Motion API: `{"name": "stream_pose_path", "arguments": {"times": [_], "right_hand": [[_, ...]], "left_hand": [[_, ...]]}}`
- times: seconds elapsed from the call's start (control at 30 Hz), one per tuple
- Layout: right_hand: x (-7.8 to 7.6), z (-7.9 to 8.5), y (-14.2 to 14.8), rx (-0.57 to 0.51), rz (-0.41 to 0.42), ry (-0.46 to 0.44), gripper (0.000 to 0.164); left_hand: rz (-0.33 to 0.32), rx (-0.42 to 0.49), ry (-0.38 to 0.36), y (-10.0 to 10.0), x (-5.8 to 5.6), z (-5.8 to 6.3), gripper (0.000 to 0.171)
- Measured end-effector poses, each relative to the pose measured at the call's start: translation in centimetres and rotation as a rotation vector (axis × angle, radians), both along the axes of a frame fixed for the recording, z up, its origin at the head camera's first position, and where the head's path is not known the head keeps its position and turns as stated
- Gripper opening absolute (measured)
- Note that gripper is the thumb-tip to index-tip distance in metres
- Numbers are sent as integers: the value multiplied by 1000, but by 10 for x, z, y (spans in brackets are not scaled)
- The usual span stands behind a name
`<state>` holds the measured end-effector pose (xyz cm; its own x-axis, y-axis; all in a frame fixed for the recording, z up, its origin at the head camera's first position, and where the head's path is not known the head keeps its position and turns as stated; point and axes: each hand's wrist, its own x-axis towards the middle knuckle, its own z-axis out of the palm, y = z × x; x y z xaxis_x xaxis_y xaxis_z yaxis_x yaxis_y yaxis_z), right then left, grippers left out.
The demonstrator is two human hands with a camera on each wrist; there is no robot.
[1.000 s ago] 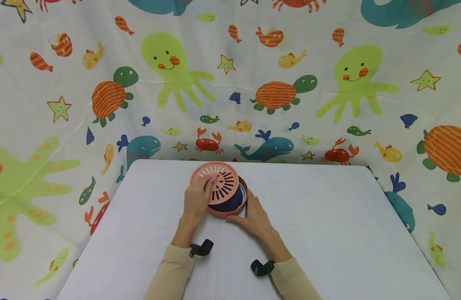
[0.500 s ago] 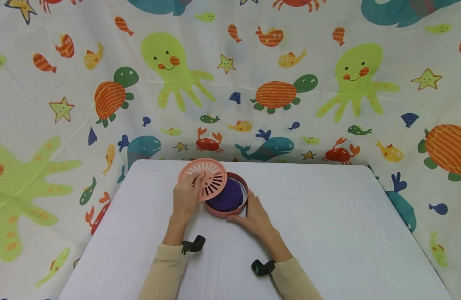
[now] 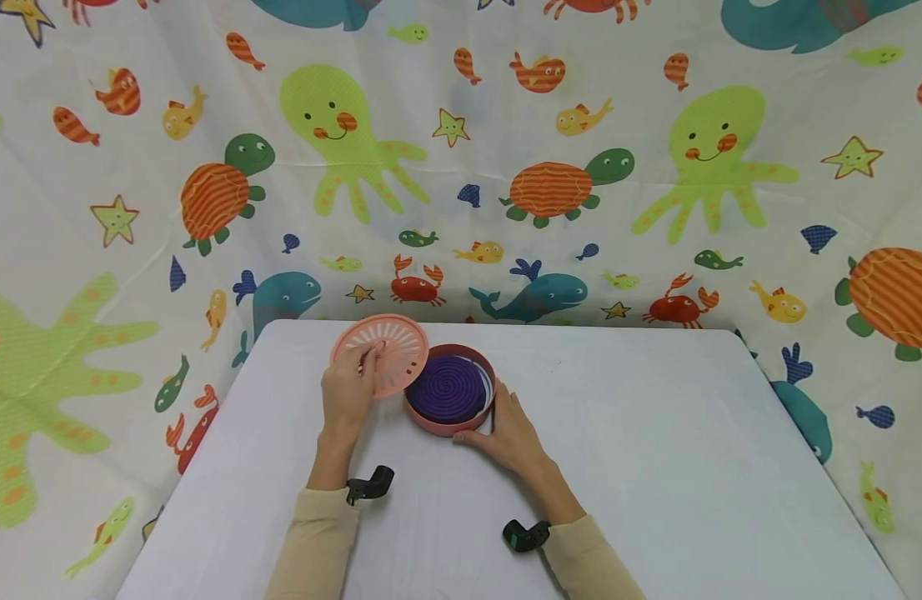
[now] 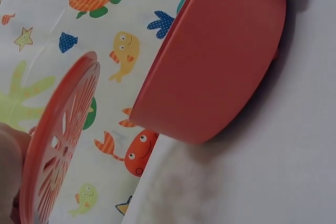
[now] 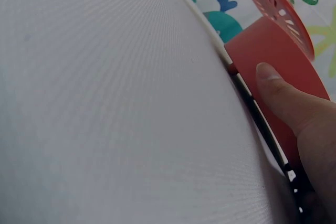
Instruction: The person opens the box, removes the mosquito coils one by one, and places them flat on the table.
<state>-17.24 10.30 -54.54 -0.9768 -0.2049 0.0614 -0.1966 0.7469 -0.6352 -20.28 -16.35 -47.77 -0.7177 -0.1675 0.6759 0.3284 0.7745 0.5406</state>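
In the head view my left hand (image 3: 345, 393) pinches a round, slotted pink lid (image 3: 398, 360) by its middle and holds it tilted above the table, left of its box. That box, a round pink mosquito coil holder (image 3: 437, 428), stands uncovered. Inside it a purple mosquito coil (image 3: 446, 390) lies flat, its spiral showing, with a whitish strip along the right inner wall. My right hand (image 3: 512, 429) grips the box from the right, thumb along the near side. In the left wrist view the lid (image 4: 64, 135) is apart from the box wall (image 4: 215, 59).
The box stands on a white table (image 3: 656, 450), near its far edge. Behind hangs a cloth (image 3: 431, 167) printed with sea animals. Black wrist cameras (image 3: 371, 484) sit on both wrists.
My left hand has carried the lid leftward off the box, uncovering the purple coil. My right hand and the box have stayed in place.
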Motion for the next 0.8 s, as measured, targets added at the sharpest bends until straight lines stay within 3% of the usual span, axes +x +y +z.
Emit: {"name": "stream_pose_path", "arguments": {"times": [0.8], "right_hand": [[1,-1,0,-18,2,-13,131]], "left_hand": [[99,47,-19,-40,-9,-21,18]]}}
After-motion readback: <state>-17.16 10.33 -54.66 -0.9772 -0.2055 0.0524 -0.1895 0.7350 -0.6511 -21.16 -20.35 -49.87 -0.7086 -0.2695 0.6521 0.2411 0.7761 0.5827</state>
